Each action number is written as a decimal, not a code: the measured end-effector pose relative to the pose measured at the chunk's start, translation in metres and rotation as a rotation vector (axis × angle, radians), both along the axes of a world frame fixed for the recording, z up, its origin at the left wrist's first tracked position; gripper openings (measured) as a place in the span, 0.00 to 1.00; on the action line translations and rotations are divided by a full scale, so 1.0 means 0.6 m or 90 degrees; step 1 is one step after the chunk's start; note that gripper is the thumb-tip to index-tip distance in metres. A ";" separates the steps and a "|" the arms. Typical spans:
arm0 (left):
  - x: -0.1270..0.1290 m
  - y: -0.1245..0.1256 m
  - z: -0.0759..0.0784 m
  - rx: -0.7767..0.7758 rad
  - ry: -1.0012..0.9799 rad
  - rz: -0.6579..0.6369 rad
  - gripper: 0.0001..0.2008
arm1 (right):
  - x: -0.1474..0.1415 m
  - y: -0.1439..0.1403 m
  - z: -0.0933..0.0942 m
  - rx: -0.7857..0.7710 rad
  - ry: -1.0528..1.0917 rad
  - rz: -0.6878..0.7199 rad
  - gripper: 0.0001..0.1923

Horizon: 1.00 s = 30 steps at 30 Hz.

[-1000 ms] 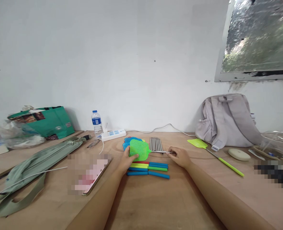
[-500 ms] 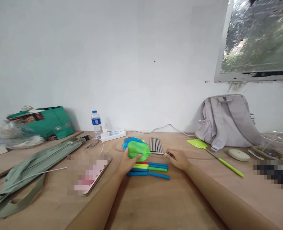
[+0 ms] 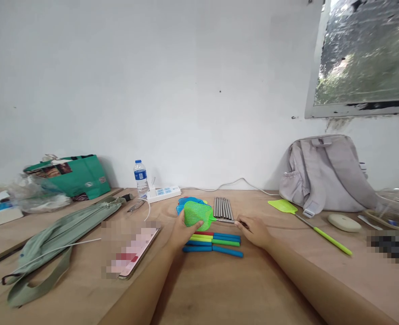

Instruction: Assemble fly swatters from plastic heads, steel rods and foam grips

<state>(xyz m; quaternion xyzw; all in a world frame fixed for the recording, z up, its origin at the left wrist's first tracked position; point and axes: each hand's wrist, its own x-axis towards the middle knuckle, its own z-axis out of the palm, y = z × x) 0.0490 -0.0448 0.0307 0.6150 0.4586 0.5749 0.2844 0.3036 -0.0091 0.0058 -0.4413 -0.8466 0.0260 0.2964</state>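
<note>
Left hand [image 3: 182,232] grips green plastic mesh swatter head [image 3: 198,213] | right hand [image 3: 255,230] pinches thin metal rod [image 3: 229,220] joined to it | above coloured foam grips [image 3: 214,241], centre of wooden table [image 3: 219,289]

1. Wooden table [image 3: 219,289] carries coloured handles [image 3: 216,241], metal rods [image 3: 222,207].
2. Also on it: lime swatter [image 3: 307,223], grey backpack [image 3: 324,174], water bottle [image 3: 140,177], power strip [image 3: 163,193], green bag [image 3: 74,176].
</note>
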 end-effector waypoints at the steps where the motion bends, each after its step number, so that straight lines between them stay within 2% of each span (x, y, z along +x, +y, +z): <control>1: 0.000 -0.003 0.006 0.004 0.035 0.005 0.24 | 0.002 -0.001 -0.002 -0.008 0.021 0.004 0.19; 3: 0.000 -0.008 0.014 0.030 0.130 0.017 0.24 | 0.009 -0.004 -0.007 -0.028 0.073 0.012 0.18; 5: 0.001 -0.010 0.016 0.111 0.231 0.071 0.25 | 0.016 -0.011 -0.012 -0.044 0.127 0.015 0.18; 8: 0.011 -0.012 0.011 0.347 0.327 0.269 0.24 | 0.019 -0.027 -0.018 -0.052 0.190 -0.010 0.17; 10: 0.024 -0.018 0.006 0.499 0.387 0.348 0.20 | 0.015 -0.039 -0.018 -0.059 0.220 -0.034 0.17; 12: 0.042 -0.026 0.004 0.583 0.481 0.322 0.18 | 0.006 -0.049 -0.014 -0.064 0.247 -0.042 0.17; 15: 0.072 -0.037 0.001 0.643 0.658 0.192 0.16 | -0.008 -0.058 -0.003 -0.066 0.265 0.014 0.15; 17: 0.086 -0.040 0.000 0.674 0.756 0.127 0.16 | -0.014 -0.062 0.003 -0.068 0.267 0.076 0.14; 20: 0.089 -0.039 0.001 0.690 0.820 0.103 0.16 | -0.020 -0.069 0.001 -0.073 0.281 0.129 0.14; 26: 0.046 -0.038 0.022 0.611 0.848 0.096 0.11 | -0.034 -0.081 -0.009 -0.129 0.277 0.203 0.17; 28: 0.029 -0.036 0.027 0.565 0.833 0.106 0.11 | -0.031 -0.077 -0.009 -0.125 0.327 0.181 0.18; 30: 0.018 -0.034 0.027 0.504 0.806 0.114 0.10 | -0.021 -0.067 -0.009 -0.100 0.370 0.116 0.17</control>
